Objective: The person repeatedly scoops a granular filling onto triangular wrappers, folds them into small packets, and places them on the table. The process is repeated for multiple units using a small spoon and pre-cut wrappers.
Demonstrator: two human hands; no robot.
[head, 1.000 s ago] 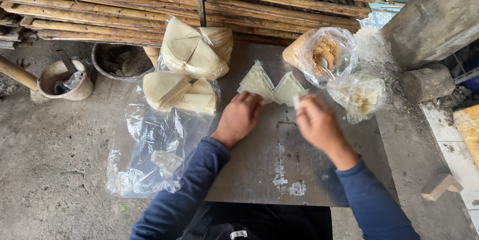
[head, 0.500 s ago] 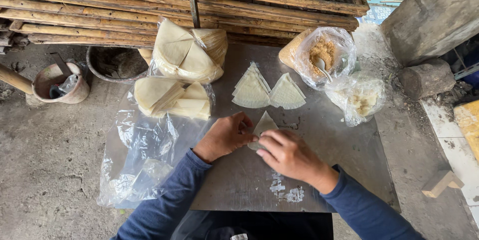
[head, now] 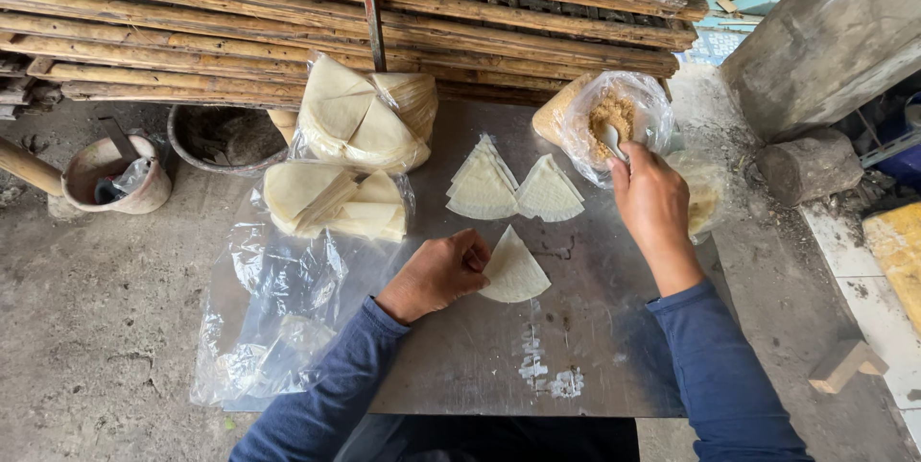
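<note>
Head view: clay pot (head: 115,174), clear bags of wrappers (head: 336,198), then left hand (head: 439,273), fingers curled, pinning a wedge wrapper (head: 515,272) mid-tray (head: 480,366), tip pointing away. Right hand (head: 654,205) grips a spoon (head: 614,142) in the filling bag (head: 614,117).

Left grip (head: 443,272) curled, right grip (head: 652,201) outstretched

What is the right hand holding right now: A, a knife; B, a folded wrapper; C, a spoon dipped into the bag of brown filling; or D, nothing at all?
C: the right hand grips a spoon that reaches into the open clear bag of brown filling, while the left hand rests on a wedge-shaped wrapper on the metal table.
</note>
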